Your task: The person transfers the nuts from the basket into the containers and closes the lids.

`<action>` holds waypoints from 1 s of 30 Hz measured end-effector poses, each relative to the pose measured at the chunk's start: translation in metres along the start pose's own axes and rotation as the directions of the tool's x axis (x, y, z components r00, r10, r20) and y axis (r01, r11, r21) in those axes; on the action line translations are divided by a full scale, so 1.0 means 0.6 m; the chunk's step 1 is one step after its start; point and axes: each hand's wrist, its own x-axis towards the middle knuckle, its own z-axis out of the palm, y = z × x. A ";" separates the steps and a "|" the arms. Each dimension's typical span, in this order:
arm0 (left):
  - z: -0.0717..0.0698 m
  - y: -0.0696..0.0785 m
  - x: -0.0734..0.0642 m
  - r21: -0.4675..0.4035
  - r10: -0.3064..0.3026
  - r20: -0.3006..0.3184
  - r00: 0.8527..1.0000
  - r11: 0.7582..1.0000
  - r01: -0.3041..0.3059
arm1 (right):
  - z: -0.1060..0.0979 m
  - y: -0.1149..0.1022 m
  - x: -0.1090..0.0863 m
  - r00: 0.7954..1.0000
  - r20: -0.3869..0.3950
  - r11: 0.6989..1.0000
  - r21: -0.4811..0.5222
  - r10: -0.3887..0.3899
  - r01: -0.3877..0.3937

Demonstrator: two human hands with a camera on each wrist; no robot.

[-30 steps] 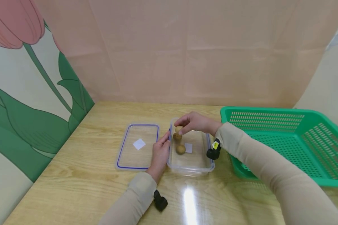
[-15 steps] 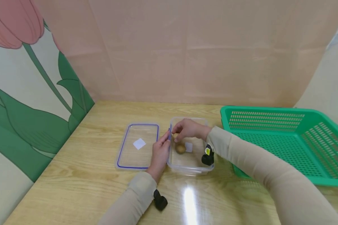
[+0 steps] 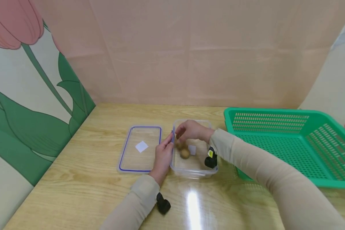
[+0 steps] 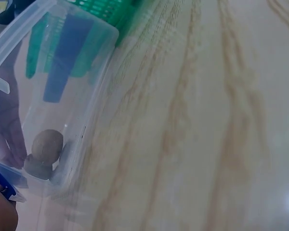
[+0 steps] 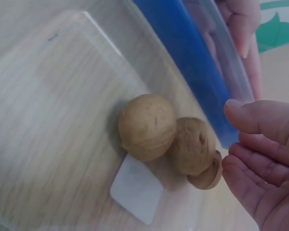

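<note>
A clear plastic food container (image 3: 194, 173) stands on the table with walnuts inside. Three walnuts show in the right wrist view: one round walnut (image 5: 147, 127) in front, a second walnut (image 5: 191, 145) touching it, and a third walnut (image 5: 209, 174) partly hidden behind. My right hand (image 3: 192, 131) is inside the container at its left wall, thumb and fingers apart beside the walnuts, with nothing between them. Outside the same wall, my left hand (image 3: 163, 156) rests against the container with its fingers fairly straight. A blue clip flap (image 5: 183, 62) hangs along that wall.
The lid (image 3: 140, 170), blue-sealed with a white square on it, lies left of the container. To the right stands a large green plastic basket (image 3: 276, 110). Another white square (image 5: 136, 189) shows at the container's bottom. A wall rises behind the table.
My right hand has moved toward me along the container's left wall and let go of a walnut beside the others. The left hand has stayed at the container's side.
</note>
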 end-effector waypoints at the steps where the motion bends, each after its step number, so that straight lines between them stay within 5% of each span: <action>1: 0.000 0.001 0.000 0.000 0.001 0.001 1.000 1.000 -0.001 | -0.002 0.000 0.000 1.000 -0.003 1.000 -0.001 0.005 -0.005; 11: 0.000 0.002 -0.001 -0.001 0.008 0.009 1.000 1.000 -0.008 | -0.028 -0.003 -0.012 0.997 -0.065 0.993 0.113 0.029 -0.021; 21: 0.001 -0.003 0.002 0.009 0.001 -0.012 1.000 1.000 -0.001 | -0.080 0.004 -0.059 0.988 -0.150 0.955 0.297 0.032 0.015; 30: 0.003 -0.002 -0.001 0.017 -0.007 -0.015 1.000 1.000 0.007 | -0.121 0.033 -0.114 0.972 -0.224 0.953 0.303 0.071 0.000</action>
